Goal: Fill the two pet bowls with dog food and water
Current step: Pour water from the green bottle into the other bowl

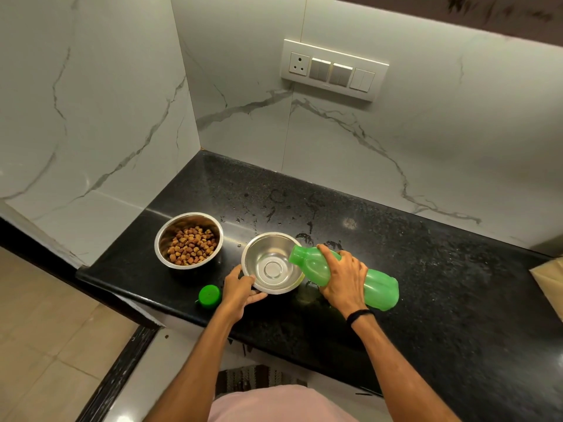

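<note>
Two steel bowls stand on the black counter (426,284). The left bowl (161,239) holds brown dog food (192,245). The right bowl (271,263) looks empty and tips a little toward me, with my left hand (240,289) gripping its near-left rim. My right hand (342,277) grips a green plastic bottle (380,290) that is tilted nearly flat, its open mouth over the right bowl's rim. No water stream is visible. The bottle's green cap (209,296) lies on the counter to the left of my left hand.
Marble walls close off the counter at the back and left. A switch panel (333,70) is mounted on the back wall. Water drops and smears mark the counter behind the bowls. A brown paper item (550,278) pokes in at the right edge. The counter's front edge runs below my wrists.
</note>
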